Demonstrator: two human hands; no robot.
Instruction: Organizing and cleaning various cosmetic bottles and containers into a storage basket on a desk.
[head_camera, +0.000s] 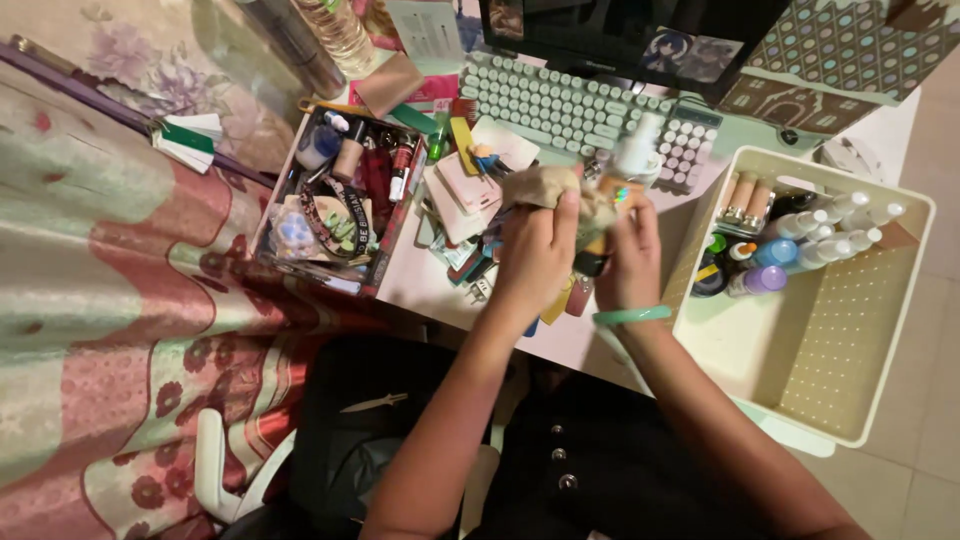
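Note:
Over the desk's front edge, my left hand (535, 250) grips a crumpled beige cloth (548, 186) pressed against a white pump bottle (636, 150) with an orange body. My right hand (628, 255), with a green bangle (631, 316) on its wrist, holds the lower part of that bottle. Both hands meet in front of the pale green keyboard (560, 100). The bottle's lower half is hidden by my fingers and the cloth.
A cream perforated bin (830, 350) at right holds several small bottles along its far end. A dark tray (335, 200) of cosmetics and trinkets sits at left. Cards and small items litter the desk between. A monitor (620, 30) stands behind the keyboard; a floral curtain (110, 300) hangs at left.

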